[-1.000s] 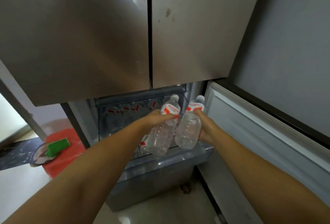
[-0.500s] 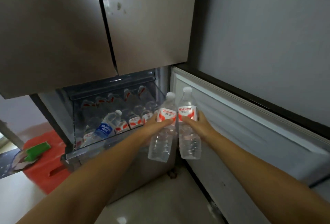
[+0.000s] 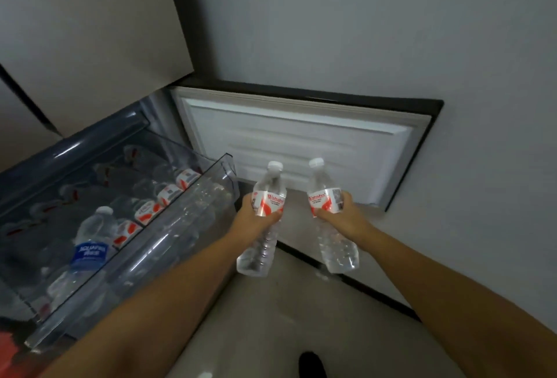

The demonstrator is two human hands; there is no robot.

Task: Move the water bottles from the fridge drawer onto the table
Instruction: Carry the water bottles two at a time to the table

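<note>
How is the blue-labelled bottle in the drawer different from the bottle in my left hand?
The blue-labelled bottle has a blue label; the left-hand bottle has a red and white one. The blue-labelled bottle sits in the fridge drawer among others; the left-hand bottle is gripped in the air by the left hand. Both are clear with white caps.

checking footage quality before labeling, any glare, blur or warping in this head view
Head view: dim and soft throughout; glare streaks run along the clear fridge drawer front, hazing the bottles behind it; wide-angle bending curves the open door edges; labels on the two held bottles stay readable.
</note>
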